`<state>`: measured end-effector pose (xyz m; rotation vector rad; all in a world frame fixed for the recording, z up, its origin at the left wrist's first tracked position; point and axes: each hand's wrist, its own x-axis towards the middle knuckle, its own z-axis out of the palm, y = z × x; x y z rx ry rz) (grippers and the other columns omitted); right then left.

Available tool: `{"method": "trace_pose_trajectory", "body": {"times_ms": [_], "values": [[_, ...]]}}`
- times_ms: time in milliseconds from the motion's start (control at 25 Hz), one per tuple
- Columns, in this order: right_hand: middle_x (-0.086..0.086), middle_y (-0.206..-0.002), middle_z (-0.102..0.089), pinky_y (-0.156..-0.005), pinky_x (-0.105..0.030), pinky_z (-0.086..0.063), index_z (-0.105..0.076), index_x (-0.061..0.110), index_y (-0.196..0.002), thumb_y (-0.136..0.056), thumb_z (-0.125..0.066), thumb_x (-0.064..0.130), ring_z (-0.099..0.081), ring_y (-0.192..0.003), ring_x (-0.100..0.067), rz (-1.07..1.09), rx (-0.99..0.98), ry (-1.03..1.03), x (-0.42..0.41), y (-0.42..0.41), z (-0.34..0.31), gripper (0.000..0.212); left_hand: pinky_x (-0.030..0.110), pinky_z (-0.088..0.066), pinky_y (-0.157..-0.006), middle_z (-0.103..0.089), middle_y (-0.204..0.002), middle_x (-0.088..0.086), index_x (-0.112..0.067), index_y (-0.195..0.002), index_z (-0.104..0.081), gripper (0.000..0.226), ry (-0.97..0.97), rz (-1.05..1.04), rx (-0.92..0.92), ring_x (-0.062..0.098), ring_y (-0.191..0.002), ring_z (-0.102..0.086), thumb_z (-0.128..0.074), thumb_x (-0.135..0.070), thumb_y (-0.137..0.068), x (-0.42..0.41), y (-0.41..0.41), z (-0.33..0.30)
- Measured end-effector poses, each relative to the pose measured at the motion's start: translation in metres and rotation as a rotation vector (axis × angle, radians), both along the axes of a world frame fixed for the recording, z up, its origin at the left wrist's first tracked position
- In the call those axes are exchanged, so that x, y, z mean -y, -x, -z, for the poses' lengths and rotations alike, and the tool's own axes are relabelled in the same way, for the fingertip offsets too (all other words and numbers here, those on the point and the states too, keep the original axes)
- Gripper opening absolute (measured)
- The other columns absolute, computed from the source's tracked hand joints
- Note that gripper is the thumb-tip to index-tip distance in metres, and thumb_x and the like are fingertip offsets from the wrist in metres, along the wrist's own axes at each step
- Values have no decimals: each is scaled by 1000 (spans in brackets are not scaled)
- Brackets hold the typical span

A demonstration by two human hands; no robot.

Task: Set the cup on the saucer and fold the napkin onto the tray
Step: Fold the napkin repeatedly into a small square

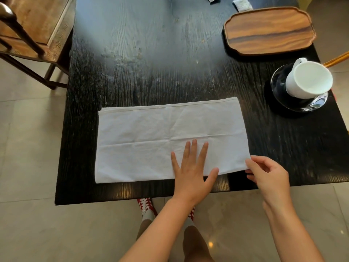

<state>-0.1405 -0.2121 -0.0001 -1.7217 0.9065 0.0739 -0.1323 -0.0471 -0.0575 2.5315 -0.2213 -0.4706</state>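
Dark table [151, 53]: left hand [190, 167], fingers flat, pins napkin [151, 138] at lower centre; right hand [268, 174] pinches its corner, likely to fold.

Home dining area: dark wood table [151, 53], wooden chair [35, 25], tiled floor [28, 148].

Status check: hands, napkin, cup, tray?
Left hand flat on napkin; right hand pinching its near right corner. Cup on saucer. Tray bare, nothing blocking.
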Motion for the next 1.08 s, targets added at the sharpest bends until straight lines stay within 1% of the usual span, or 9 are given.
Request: {"method": "trace_pose_trajectory", "body": {"times_ms": [120,240,320,440,640,760,840,960,1080], "values": [[4,-82,-69,-66,-23,-48,-65,30,-81,-84,-64,16,-64,-76,-9,-89,86,46,-24,-5,-25,15,28,-15,-115,-32,-151,-7,-33,-140,-32,48,562,-455,-155,8,-141,-20,-33,-47,-94,-6,-22,-33],[7,-79,-69,-65,-21,-49,-68,27,-83,-82,-66,19,-63,-74,-4,-252,124,121,-60,-13,-43,8,35,-46,-95,-66,-113,3,-20,-107,-61,35,908,-710,-607,18,-106,-62,-40,-46,-94,-20,-71,-64],[6,-78,-67,-65,-22,-51,-69,24,-84,-81,-67,21,-63,-74,-6,-349,141,164,-86,-18,-49,5,28,-56,-74,-70,-89,0,-16,-92,-65,35,883,-625,-692,12,-79,-68,-49,-47,-90,-33,-102,-77],[11,-78,-63,-64,-13,-47,-65,28,-82,-80,-67,25,-59,-77,-1,-455,156,195,-122,-24,-53,5,14,-54,-55,-68,-79,1,-10,-87,-68,19,761,-495,-442,10,-71,-65,-63,-28,-86,-59,-131,-81],[20,-77,-57,-67,3,-40,-58,36,-79,-80,-68,28,-52,-88,9,-585,158,218,-181,-32,-51,13,14,-53,-54,-67,-73,2,-11,-80,-69,7,760,-595,-355,8,-63,-62,-64,-8,-83,-130,-150,-79],[22,-74,-55,-73,-13,-51,-63,32,-84,-80,-69,30,-57,-80,-1,-685,155,262,-210,-34,-49,7,14,-53,-56,-68,-77,4,-9,-88,-71,10,658,-596,-310,7,-63,-62,-64,-6,-81,-166,-153,-78],[21,-71,-54,-82,-27,-47,-66,29,-84,-78,-70,30,-56,-67,-2,-713,179,331,-230,-30,-46,8,13,-51,-54,-71,-75,-1,-15,-84,-73,13,578,-550,-211,2,-60,-63,-65,-7,-78,-193,-150,-74],[19,-71,-58,-88,-21,-26,-68,27,-83,-76,-72,30,-47,-61,5,-732,205,423,-262,-26,-39,8,15,-52,-64,-72,-81,-7,-19,-86,-74,14,481,-529,-139,-1,-73,-66,-67,-11,-79,-230,-140,-61],[11,-73,-67,-90,-28,-24,-70,26,-83,-77,-71,30,-48,-65,1,-760,171,472,-288,-27,-29,8,27,-52,-79,-72,-86,-1,-14,-91,-74,12,365,-549,-143,10,-84,-66,-67,-12,-81,-252,-134,-40]]}}
